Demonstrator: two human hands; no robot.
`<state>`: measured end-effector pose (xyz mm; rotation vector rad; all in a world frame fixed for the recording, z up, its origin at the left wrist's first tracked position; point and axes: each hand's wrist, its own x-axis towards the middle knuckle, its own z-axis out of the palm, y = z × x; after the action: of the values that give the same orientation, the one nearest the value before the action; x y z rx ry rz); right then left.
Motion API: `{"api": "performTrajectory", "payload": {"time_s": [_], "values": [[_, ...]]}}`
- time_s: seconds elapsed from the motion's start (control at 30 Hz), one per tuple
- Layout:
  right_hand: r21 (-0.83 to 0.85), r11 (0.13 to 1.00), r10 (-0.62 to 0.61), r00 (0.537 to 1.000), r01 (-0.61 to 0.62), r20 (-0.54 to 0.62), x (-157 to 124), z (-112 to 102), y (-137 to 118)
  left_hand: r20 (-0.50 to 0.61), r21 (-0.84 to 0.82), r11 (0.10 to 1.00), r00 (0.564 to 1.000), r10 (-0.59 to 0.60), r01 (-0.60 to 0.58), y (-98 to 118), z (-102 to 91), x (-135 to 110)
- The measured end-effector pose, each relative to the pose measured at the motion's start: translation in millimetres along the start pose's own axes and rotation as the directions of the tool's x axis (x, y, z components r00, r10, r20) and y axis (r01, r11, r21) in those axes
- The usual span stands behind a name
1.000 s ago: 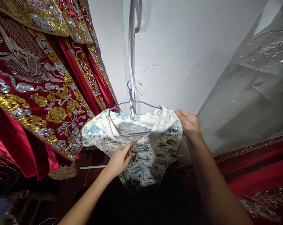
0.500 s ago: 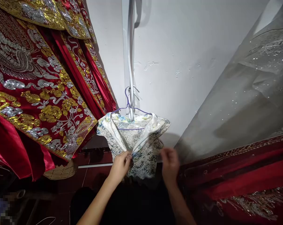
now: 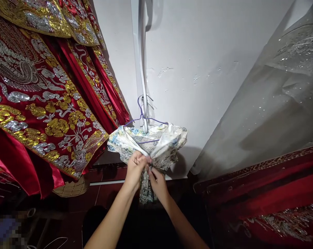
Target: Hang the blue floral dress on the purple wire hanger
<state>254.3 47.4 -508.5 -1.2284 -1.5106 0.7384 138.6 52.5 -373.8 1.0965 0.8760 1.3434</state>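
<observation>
A short-sleeved blouse [image 3: 168, 141] in a pale blue and grey pattern hangs on a purple wire hanger [image 3: 156, 120], its neckline falling in a V. At the bottom of that V, my left hand [image 3: 136, 169] pinches the front edge of the blouse. Just below and to the right, my right hand [image 3: 158, 181] has its fingers closed on the front edge too, nearly touching the left fingertips. Whatever small fastening lies between the fingertips is too small and covered to make out. Below the hands the cloth is bunched into a narrow fall.
The hanger hooks on a white metal strip [image 3: 138, 52] against a white wall [image 3: 192, 41]. Red costumes with gold and silver sequin embroidery [image 3: 58, 126] hang at left. Sheer glittery fabric [image 3: 275, 97] and red cloth [image 3: 281, 197] are at right. A woven tan object [image 3: 72, 188] sits low at left.
My right hand has come in from the right side and closed on the blouse front beside my left hand. The left hand has moved slightly up, and the lower cloth has drawn together.
</observation>
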Motion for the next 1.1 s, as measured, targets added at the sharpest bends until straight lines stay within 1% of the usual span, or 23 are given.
{"api": "performTrajectory", "payload": {"time_s": [0.07,0.1,0.2,0.27,0.33,0.4,0.47,0.53,0.6,0.67,0.73,0.8,0.87,0.97,1.03,1.1], "values": [[-0.050,0.999,-0.006,1.000,0.005,-0.003,-2.4,3.0,5.2,-0.050,-0.107,0.990,0.995,0.088,-0.093,27.2,2.6,20.5],[-0.062,0.998,-0.004,1.000,0.005,0.004,-4.9,3.8,9.2,-0.074,-0.157,0.980,0.991,0.112,-0.123,40.2,3.8,30.8],[-0.063,0.998,-0.008,0.998,0.012,0.056,-14.4,0.1,26.3,-0.064,-0.273,0.955,0.993,0.102,-0.115,69.7,8.2,54.5],[-0.072,0.997,-0.002,0.997,0.008,0.075,-20.1,-6.7,39.6,-0.046,-0.297,0.948,0.994,0.102,-0.111,79.4,12.1,61.2],[-0.078,0.997,0.015,0.997,-0.009,0.081,-22.3,-16.1,48.3,-0.028,-0.281,0.951,0.991,0.128,-0.131,81.7,15.6,61.3],[-0.056,0.998,0.021,0.994,-0.015,0.107,-17.8,-28.1,44.4,-0.012,-0.244,0.956,0.986,0.168,-0.166,79.1,17.9,57.4],[-0.021,1.000,0.003,0.994,-0.001,0.110,-4.3,-43.0,21.7,-0.003,-0.177,0.957,0.973,0.233,-0.229,74.9,18.5,52.4],[-0.007,0.999,-0.045,0.999,0.045,0.027,17.4,-59.6,-18.8,0.007,-0.087,0.950,0.953,0.303,-0.301,72.0,18.2,47.6],[-0.032,0.981,-0.191,0.980,0.189,-0.065,44.2,-74.7,-67.9,0.033,-0.007,0.942,0.941,0.336,-0.336,71.7,18.2,43.9],[-0.026,0.949,-0.315,0.949,0.314,-0.034,71.2,-85.2,-112.3,0.057,0.044,0.941,0.941,0.334,-0.336,72.7,18.7,41.3],[-0.118,0.922,-0.368,0.929,0.369,0.031,93.8,-89.7,-141.8,0.070,0.079,0.937,0.940,0.335,-0.340,72.2,19.0,40.0],[-0.234,0.887,-0.390,0.917,0.397,0.077,108.7,-89.5,-154.2,0.071,0.099,0.930,0.935,0.347,-0.353,67.9,17.6,39.7],[-0.298,0.862,-0.410,0.910,0.409,0.063,115.6,-86.5,-154.3,0.083,0.110,0.929,0.934,0.346,-0.354,60.0,13.8,39.8],[-0.290,0.866,-0.422,0.907,0.406,0.011,114.6,-80.6,-148.9,0.122,0.152,0.929,0.939,0.321,-0.337,47.4,5.4,39.4],[-0.266,0.879,-0.408,0.913,0.395,0.007,110.4,-77.7,-150.3,0.131,0.229,0.912,0.939,0.317,-0.340,41.7,0.2,38.5],[-0.221,0.904,-0.377,0.926,0.366,-0.010,107.0,-78.2,-158.2,0.152,0.335,0.880,0.942,0.301,-0.335,36.1,-3.5,36.7]]}}
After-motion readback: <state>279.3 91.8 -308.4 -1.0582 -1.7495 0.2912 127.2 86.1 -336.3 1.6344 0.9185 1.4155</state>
